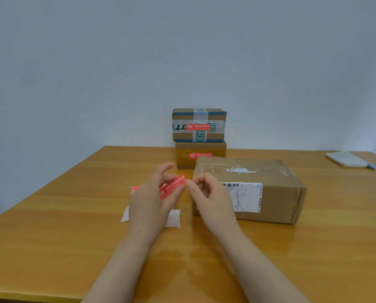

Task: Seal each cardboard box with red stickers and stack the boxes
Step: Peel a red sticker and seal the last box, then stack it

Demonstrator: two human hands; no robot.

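My left hand (152, 197) holds a red sticker (173, 186) above the table. My right hand (206, 193) pinches that sticker's right end with thumb and forefinger. Just right of my hands lies a large cardboard box (274, 193) with clear tape and a white shipping label. At the back, against the wall, a taped box (199, 124) with a red sticker on its front rests on a plain box (201, 155) that also bears a red sticker. More red stickers (135, 189) show behind my left hand.
White backing paper (175, 218) lies on the wooden table (73, 215) under my left hand. A notebook (346, 159) with a blue pen (372, 165) sits at the far right edge. The table's front edge runs along the lower left.
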